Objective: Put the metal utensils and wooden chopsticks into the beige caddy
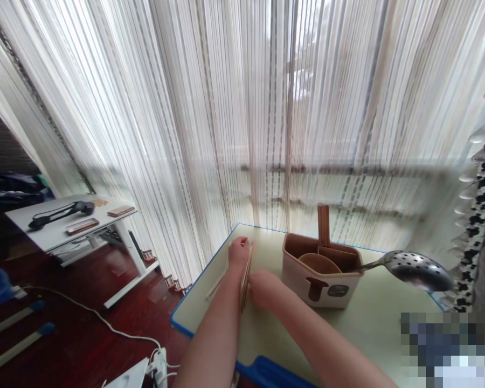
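A bundle of light wooden chopsticks stands out between my hands, over the pale table. My left hand is closed at the far end of the bundle, its fingers curled and partly hidden. Nearer to me, my right hand grips the bundle lower down, with its fingertips mostly out of sight. Another light chopstick lies to the left of my left forearm. Right of my hands stands a brown and beige utensil holder. Dark brown chopsticks rise upright from it, and a slotted metal spoon leans out to the right.
The table has a blue edge, with a blue part at its front. Striped string curtains hang behind. A white desk bearing several items stands left, beyond a white cable and power strip.
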Demonstrator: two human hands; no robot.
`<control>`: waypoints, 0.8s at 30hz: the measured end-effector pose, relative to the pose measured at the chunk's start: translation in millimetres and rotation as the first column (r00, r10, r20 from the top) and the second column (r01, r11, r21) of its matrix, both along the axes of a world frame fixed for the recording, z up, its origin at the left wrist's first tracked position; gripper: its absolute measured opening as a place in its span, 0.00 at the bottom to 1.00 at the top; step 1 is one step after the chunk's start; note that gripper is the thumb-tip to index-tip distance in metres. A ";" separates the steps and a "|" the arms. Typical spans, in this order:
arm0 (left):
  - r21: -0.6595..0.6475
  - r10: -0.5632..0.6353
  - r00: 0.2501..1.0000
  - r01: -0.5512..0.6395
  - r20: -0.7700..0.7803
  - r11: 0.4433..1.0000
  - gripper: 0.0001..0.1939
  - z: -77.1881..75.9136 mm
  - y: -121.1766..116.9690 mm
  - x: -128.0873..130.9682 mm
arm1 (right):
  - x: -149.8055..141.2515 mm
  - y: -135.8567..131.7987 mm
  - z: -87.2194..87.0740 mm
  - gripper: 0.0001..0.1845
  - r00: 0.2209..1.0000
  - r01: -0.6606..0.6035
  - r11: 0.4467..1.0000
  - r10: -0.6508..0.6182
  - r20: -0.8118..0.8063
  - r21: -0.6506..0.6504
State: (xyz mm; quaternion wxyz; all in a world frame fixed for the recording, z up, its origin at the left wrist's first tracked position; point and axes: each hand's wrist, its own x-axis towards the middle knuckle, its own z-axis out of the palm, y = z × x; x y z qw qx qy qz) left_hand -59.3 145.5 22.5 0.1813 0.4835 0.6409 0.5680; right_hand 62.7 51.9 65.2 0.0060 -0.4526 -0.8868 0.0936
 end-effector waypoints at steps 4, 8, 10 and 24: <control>-0.002 -0.009 0.995 0.009 0.103 1.000 0.08 0.2 2.5 0.3 | -1.0 10.5 -21.1 0.18 0.977 0.102 0.993 -0.089 -0.192 0.057; -0.017 -0.022 0.973 0.027 0.229 0.999 0.20 3.0 2.9 -0.2 | 2.0 20.9 -35.2 0.17 0.939 0.167 0.986 -0.150 -0.310 0.027; -0.024 -0.021 0.938 0.031 0.347 0.999 0.27 4.9 1.7 0.1 | 2.5 24.1 -40.2 0.17 0.912 0.194 0.981 -0.179 -0.369 0.004; 0.013 -0.039 0.901 0.038 0.432 0.999 0.27 6.9 4.4 12.8 | 0.5 31.9 -47.6 0.18 0.896 0.407 0.911 -0.384 -0.224 0.069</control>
